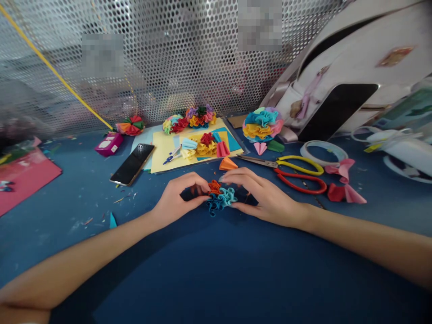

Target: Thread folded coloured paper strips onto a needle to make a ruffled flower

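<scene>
Between my two hands is a small ruffled paper flower (221,196) in orange, dark blue and light blue. My left hand (178,198) pinches its left side between thumb and fingers. On its right side, my right hand (266,198) holds it by the light blue part with curved fingers. Just beyond the fingers lies a folded orange paper piece (228,164). Scissors (300,175) with one yellow and one red handle rest past my right hand, blades pointing left.
Yellow paper sheets (160,157) bear ruffled pieces and a compass. A phone (132,164) and a purple box (109,144) lie left. A finished paper ball (263,123), a tape roll (324,153) and a white backpack (364,40) stand right. Perforated metal (189,58) closes the back.
</scene>
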Available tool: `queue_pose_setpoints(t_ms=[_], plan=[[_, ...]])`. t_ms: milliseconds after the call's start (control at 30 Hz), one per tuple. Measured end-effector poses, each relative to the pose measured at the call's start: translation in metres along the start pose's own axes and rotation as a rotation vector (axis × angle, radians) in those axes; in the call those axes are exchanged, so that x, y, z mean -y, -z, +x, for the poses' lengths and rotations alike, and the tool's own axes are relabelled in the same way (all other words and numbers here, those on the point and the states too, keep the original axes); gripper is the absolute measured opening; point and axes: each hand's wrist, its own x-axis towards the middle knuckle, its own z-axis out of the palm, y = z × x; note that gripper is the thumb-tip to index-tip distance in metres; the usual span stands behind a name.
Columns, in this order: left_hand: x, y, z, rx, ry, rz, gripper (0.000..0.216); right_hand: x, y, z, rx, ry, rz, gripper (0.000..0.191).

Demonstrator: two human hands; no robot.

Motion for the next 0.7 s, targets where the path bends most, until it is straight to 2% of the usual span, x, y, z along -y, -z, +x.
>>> queue_pose_setpoints(t_ms=[133, 500, 700], plan=[[-0.0002, 0.0008, -0.0003, 0.018, -0.060, 0.026, 0.005, 0.0004, -0.0002, -0.0003, -0.004, 0.005, 0.010, 0.041], [0.0006, -0.0012, 0.0003, 0.016, -0.036, 0.033, 0.003, 0.0010, -0.0005, -0.0006, 0.004, -0.032, 0.043, 0.036], [-0.0013, -0.0022, -0.0006, -0.011, -0.007, 0.058, 0.012, -0.0007, -0.0020, -0.0025, -0.005, -0.029, 0.073, 0.031]])
